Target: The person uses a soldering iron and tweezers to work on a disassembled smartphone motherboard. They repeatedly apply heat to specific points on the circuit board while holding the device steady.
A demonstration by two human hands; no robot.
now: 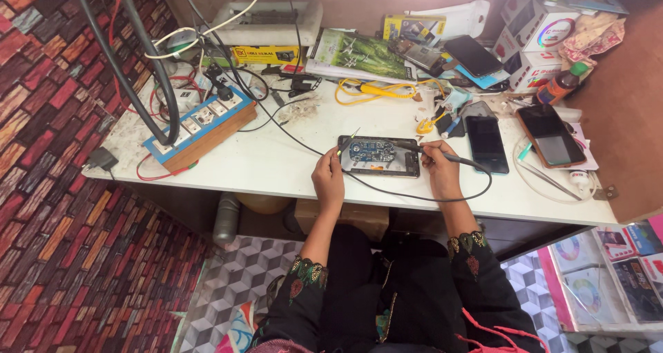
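The opened phone (378, 157) lies flat on the white desk (276, 163), near its front edge, blue circuit board showing. The left hand (329, 175) rests at the phone's left end, fingers closed on what looks like a thin wire or tweezers (352, 138). The right hand (436, 165) grips a dark soldering iron (442, 155), tip over the phone's right end, its cable (442, 197) looping along the desk. Two more phones (518, 140) lie just to the right.
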